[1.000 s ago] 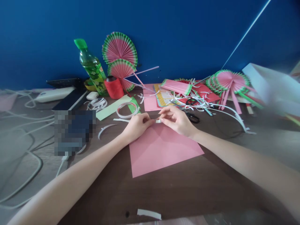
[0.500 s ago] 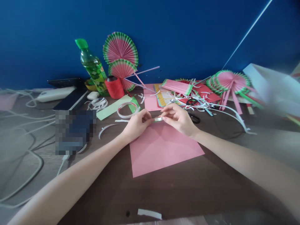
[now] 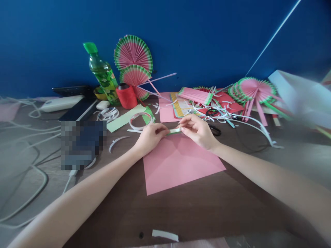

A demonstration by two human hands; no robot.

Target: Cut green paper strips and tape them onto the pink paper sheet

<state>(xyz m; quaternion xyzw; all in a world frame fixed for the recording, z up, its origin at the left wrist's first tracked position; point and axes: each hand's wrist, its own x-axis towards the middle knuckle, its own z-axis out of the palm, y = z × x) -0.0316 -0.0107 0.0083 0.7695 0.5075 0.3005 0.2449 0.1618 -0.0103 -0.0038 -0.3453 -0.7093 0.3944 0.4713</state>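
Observation:
A sheet of pink paper (image 3: 181,163) lies flat on the dark table, with both hands over its far edge. Between the hands runs a narrow white-and-green paper strip (image 3: 174,131) along that edge. Thumb and curled fingers of my left hand (image 3: 151,137) grip the strip's left end. My right hand (image 3: 198,132) pinches its right end between thumb and fingertips, the other fingers bent above. The parts of the strip under the fingers are hidden. Just beyond my left hand lies a roll of white tape (image 3: 131,121).
Behind stand a green bottle (image 3: 103,74), a red spool (image 3: 126,96) and pink-green pleated fans (image 3: 133,51). White paper scraps (image 3: 219,115) and black scissors (image 3: 215,130) lie beyond my right hand. A blurred phone-like device (image 3: 82,144) and cables (image 3: 38,168) are at left.
My right fingertips have shifted slightly to the right and my left hand slightly left, so more of the strip shows between them. The pink sheet has stayed in place.

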